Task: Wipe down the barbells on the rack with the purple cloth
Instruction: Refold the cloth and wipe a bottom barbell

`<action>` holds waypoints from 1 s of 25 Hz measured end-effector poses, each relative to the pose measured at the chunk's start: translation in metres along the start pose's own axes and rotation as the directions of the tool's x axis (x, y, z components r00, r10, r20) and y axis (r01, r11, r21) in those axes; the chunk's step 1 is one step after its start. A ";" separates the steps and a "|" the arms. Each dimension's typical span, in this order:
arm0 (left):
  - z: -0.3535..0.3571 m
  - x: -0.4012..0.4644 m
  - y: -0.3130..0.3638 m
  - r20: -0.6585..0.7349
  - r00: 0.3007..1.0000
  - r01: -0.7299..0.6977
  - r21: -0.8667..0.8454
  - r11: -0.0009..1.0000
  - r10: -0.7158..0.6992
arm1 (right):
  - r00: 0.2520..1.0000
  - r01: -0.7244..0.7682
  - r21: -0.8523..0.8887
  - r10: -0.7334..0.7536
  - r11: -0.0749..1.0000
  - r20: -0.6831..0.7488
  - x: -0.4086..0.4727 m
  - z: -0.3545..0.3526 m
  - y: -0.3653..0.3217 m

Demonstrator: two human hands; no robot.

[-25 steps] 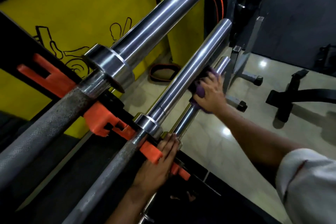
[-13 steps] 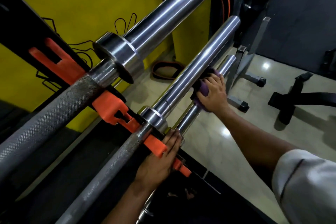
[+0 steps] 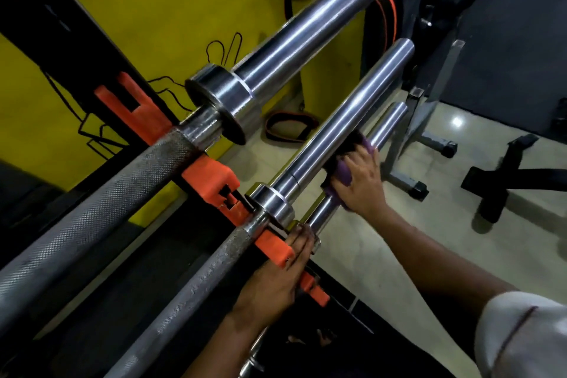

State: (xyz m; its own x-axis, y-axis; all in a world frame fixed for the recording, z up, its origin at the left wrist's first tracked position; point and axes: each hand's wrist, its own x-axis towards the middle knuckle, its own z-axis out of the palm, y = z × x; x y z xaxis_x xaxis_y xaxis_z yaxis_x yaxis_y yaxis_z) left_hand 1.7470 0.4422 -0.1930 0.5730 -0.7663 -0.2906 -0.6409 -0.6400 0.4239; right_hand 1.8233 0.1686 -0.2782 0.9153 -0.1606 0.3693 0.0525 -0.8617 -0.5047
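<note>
I had my right hand (image 3: 362, 184) wrapped round the purple cloth (image 3: 345, 173) on the lowest barbell's sleeve (image 3: 388, 124), left hand (image 3: 282, 279) flat with fingers straight on the orange rack holder (image 3: 273, 247); I judged a hard stroke might roll that bar or pinch my bracing fingers.

Three barbells lie stacked close on the rack: the top bar (image 3: 310, 31), the middle bar (image 3: 346, 116) and the lowest bar (image 3: 385, 126). The gaps between them are narrow. Orange hooks (image 3: 211, 181) block the rack side. The right hand (image 3: 363, 184) fills the gap at the lowest sleeve. Open floor (image 3: 383, 255) lies to the right.
</note>
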 end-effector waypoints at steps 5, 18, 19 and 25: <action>0.042 -0.030 -0.039 -0.033 0.998 -0.043 0.059 0.997 0.045 | 0.911 0.260 -0.048 -0.229 0.964 0.343 0.002 -0.031 0.000; 0.063 -0.031 -0.061 -0.081 0.995 -0.043 0.111 0.993 0.052 | 0.759 0.277 -0.431 0.081 0.859 0.647 0.036 -0.016 -0.065; 0.063 -0.030 -0.062 -0.092 0.994 -0.051 0.130 0.990 0.064 | 0.718 0.325 -0.429 0.075 0.843 0.692 0.032 -0.018 -0.085; 0.063 -0.030 -0.063 -0.110 0.991 -0.071 0.099 0.993 0.082 | 0.785 0.368 -0.131 -0.232 0.921 0.574 0.000 -0.011 -0.102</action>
State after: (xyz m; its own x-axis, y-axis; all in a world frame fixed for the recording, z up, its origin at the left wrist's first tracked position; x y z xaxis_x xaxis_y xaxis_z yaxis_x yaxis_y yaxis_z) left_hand 1.7383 0.5020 -0.2652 0.5711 -0.8054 -0.1590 -0.7275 -0.5862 0.3564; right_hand 1.8131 0.2514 -0.2179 0.9358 0.3501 -0.0409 0.3325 -0.9154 -0.2267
